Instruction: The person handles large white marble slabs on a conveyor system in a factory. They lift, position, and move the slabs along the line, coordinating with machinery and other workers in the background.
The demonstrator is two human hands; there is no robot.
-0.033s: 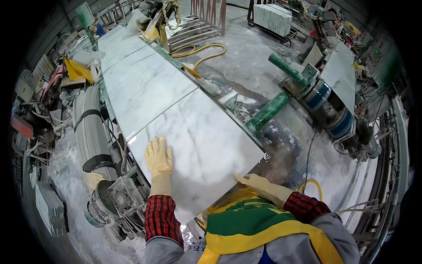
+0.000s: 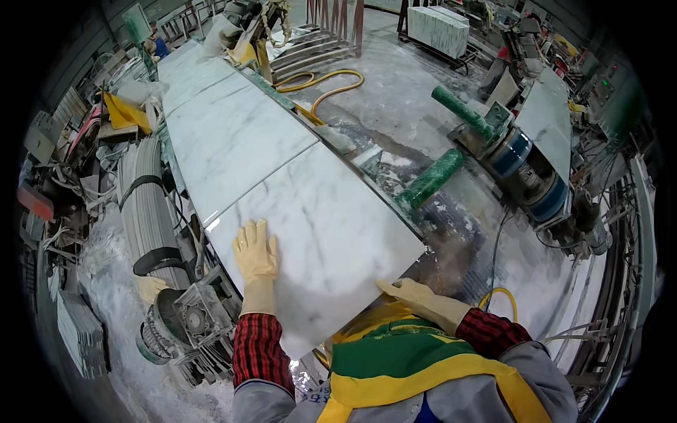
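A white marble slab [image 2: 331,225] with grey veins lies flat in front of me, its near end close to my apron [image 2: 402,350]. My left hand [image 2: 256,257], in a cream rubber glove, rests flat on its left part with the fingers stretched forward. At the near right edge my right hand [image 2: 423,299], gloved the same way, grips the slab; its fingertips are partly hidden at the edge. Beyond a thin straight seam, a second marble slab [image 2: 233,141] continues the row away from me.
On the right stand green rollers [image 2: 430,182] and a machine with blue drums [image 2: 511,154]. To the left are a strapped bundle of grey strips [image 2: 144,204] and a dusty motor [image 2: 194,317]. A yellow hose [image 2: 345,86] curls on the floor. Far left, another person [image 2: 159,48] stands.
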